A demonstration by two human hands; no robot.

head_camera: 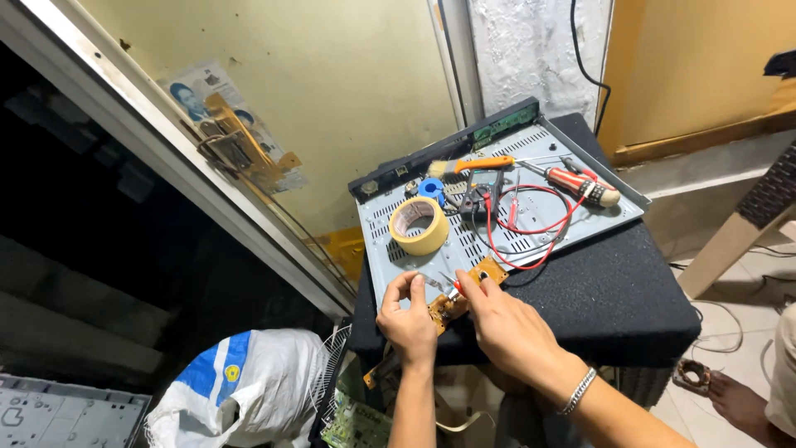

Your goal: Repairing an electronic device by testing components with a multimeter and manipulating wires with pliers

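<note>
Both my forearms come up from the bottom edge, a metal bracelet (pixel 579 392) on the right wrist. My left hand (pixel 408 322) has thumb and forefinger curled close over the near end of a small brown circuit board (pixel 466 290), pinching or steadying it; whether they truly grip it I cannot tell. My right hand (pixel 506 328) lies just to the right, fingers narrow, pressing a red-tipped probe (pixel 456 288) down onto the same board, which rests on the near edge of a grey perforated metal case (pixel 531 207).

Just beyond my fingers a roll of tan tape (pixel 419 226) sits on the case. Farther off lie red test leads (pixel 535 222), looping back to a dark meter (pixel 479 192), with a blue spool (pixel 430 187) to its left. Farthest are a brush with an orange handle (pixel 473 164) and a red-handled screwdriver (pixel 584 186).

Risks, as I judge them: the board hangs at the case's edge over the black cloth-covered stand (pixel 613 299), so a hard push could tip it off. The probe tip could skid across neighbouring joints and bridge them. The slack red lead could snag my right wrist and drag the meter.
</note>
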